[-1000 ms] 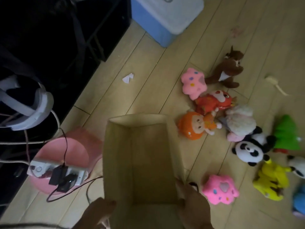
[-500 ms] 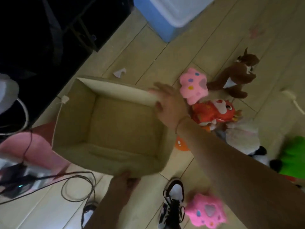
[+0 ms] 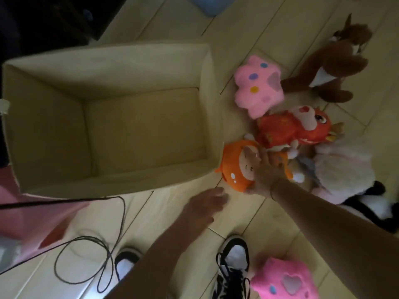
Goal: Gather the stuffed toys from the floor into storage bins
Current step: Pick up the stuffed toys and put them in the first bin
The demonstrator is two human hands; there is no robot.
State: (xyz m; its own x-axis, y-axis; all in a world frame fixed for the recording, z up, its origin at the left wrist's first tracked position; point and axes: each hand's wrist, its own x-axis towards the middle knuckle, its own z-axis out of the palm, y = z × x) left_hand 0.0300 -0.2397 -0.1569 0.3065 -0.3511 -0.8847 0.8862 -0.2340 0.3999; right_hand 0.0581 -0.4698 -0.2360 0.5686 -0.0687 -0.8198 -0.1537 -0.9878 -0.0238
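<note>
An empty beige fabric bin (image 3: 108, 52) stands open on the wooden floor. To its right lie a pink paw plush (image 3: 257, 85), a red dragon toy (image 3: 289, 126), a brown squirrel (image 3: 336, 65), a white fluffy toy (image 3: 345, 169) and a panda (image 3: 367, 208). An orange doll (image 3: 235, 167) lies against the bin's near right corner, and my right hand (image 3: 265, 171) is closed over it. My left hand (image 3: 205, 203) hovers just below that corner, fingers apart and holding nothing. A second pink paw plush (image 3: 285, 279) lies by my feet.
A black cable (image 3: 108, 255) loops over the floor at the lower left, next to a pink object (image 3: 32, 219). My two shoes (image 3: 233, 266) stand at the bottom edge. A blue box corner (image 3: 211, 5) shows at the top. Dark furniture fills the upper left.
My right hand left the bin's far rim and came down onto the orange doll. My left hand let go of the bin's near edge. The view has moved closer to the floor.
</note>
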